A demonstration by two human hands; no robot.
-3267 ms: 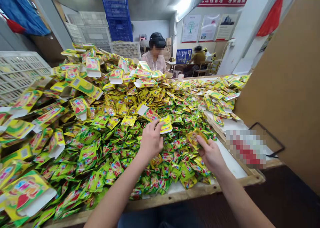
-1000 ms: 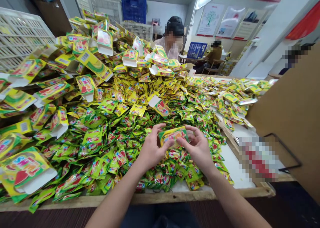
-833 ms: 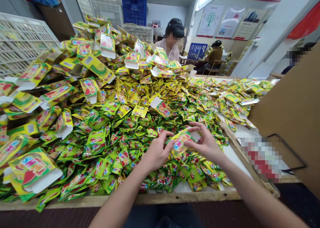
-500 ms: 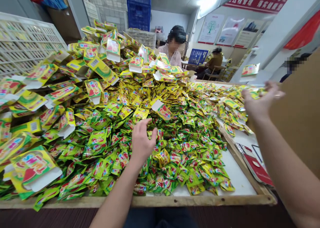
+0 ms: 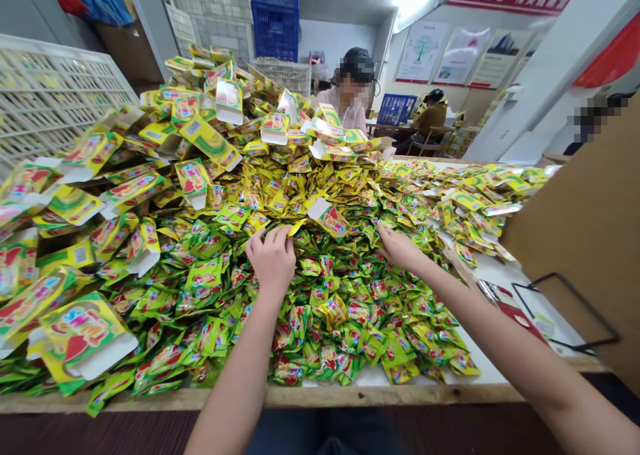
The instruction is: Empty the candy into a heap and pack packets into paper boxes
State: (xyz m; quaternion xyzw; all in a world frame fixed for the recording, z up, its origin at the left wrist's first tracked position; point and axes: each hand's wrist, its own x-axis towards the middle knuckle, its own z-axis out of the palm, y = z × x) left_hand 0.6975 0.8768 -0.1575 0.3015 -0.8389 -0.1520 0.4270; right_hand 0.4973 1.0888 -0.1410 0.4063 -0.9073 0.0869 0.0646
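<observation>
Small green and yellow sachets [image 5: 345,308] with a fruit print lie in a deep heap before me. My left hand [image 5: 273,258] reaches into the middle of it, fingers curled down, with a yellow sachet [image 5: 299,226] at the fingertips. Further right, my right hand [image 5: 399,247] has its fingers bent together among green sachets; whatever lies between the tips is hidden. Between the hands rests an open yellow carton [image 5: 329,218], its white flap raised. A larger open carton [image 5: 85,338] sits at the near left.
Many open cartons [image 5: 210,142] are piled at the left and back. Filled cartons [image 5: 470,202] lie at the right, beside a brown cardboard sheet [image 5: 575,235] and a red notebook [image 5: 520,318]. A wooden rim [image 5: 390,395] edges the table. A person [image 5: 350,95] sits opposite.
My right hand has come from the far right down into the sachets; the carton in the air near it has landed at the right. My left hand has closed by a yellow sachet.
</observation>
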